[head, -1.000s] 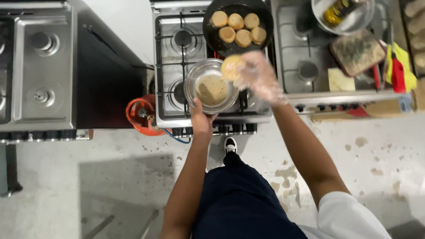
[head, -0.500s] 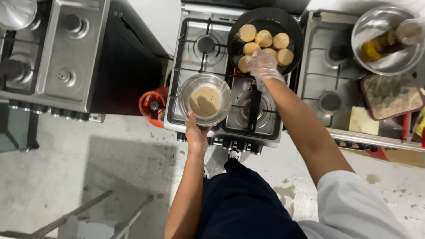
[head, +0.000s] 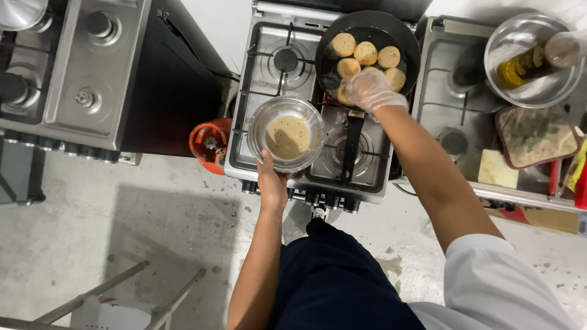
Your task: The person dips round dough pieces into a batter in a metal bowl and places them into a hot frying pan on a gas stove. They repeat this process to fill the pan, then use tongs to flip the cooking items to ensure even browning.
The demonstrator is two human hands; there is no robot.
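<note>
Bare left hand (head: 272,183) grip closed on clear round bowl (head: 286,134) of beige batter, gloved right hand (head: 372,88) over black pan (head: 367,55), grip hidden, cannot tell, golden round patties (head: 365,53).

Golden-brown patties (head: 365,54) fill a black pan (head: 411,43); the clear bowl (head: 286,134) holds beige batter (dark-speckled), beside an orange gas cylinder (head: 208,144) and silver stove (head: 260,91).

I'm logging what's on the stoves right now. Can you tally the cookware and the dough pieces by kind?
Black frying pan: 1
Round dough pieces in the pan: 5 in plain view, and perhaps one more under the gloved right hand
Glass bowl of batter, held by the left hand: 1
Metal bowl with a bottle: 1
Total: 8
</note>
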